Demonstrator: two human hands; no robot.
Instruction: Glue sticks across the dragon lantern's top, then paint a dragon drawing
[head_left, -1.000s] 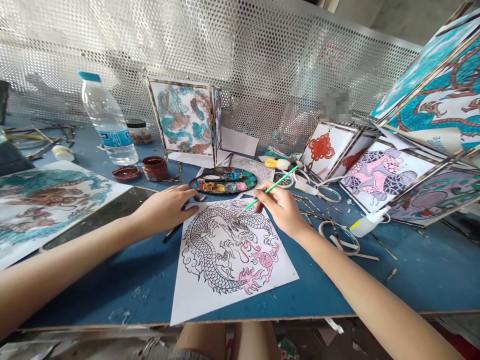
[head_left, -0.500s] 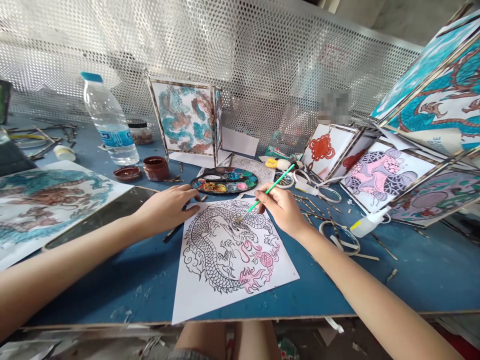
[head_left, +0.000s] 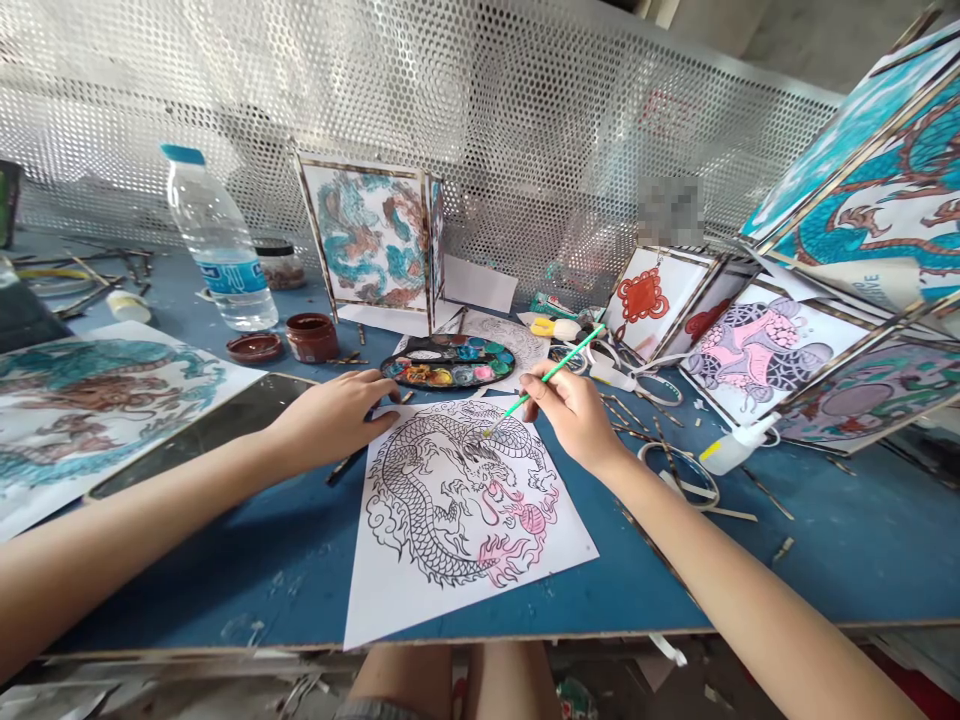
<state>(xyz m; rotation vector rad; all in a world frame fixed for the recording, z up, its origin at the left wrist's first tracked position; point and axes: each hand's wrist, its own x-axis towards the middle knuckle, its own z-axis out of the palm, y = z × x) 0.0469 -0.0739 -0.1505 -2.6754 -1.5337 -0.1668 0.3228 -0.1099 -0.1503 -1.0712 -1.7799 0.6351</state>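
A sheet with a black-line dragon drawing [head_left: 427,530] lies in front of me, its lower right part coloured pink. My right hand [head_left: 566,405] pinches a green paintbrush [head_left: 559,368] over the sheet's upper right. The bristles are at the dragon's upper body; whether they touch the paper I cannot tell. My left hand [head_left: 349,410] rests at the sheet's upper left edge, fingers stretched and slightly bent, holding nothing. Just beyond the sheet sits a black paint palette [head_left: 448,362] with several colours in its wells.
A water bottle [head_left: 225,250] and an open brown paint jar [head_left: 311,338] stand at the left. A painted lantern [head_left: 375,235] is behind the palette. More painted panels [head_left: 772,345], a glue bottle [head_left: 739,445] and thin sticks lie right. A painted dragon sheet [head_left: 97,400] lies left.
My right hand and the paintbrush have shifted slightly to the right, the brush tip moving a little right and up over the drawing. My left hand has stayed put.
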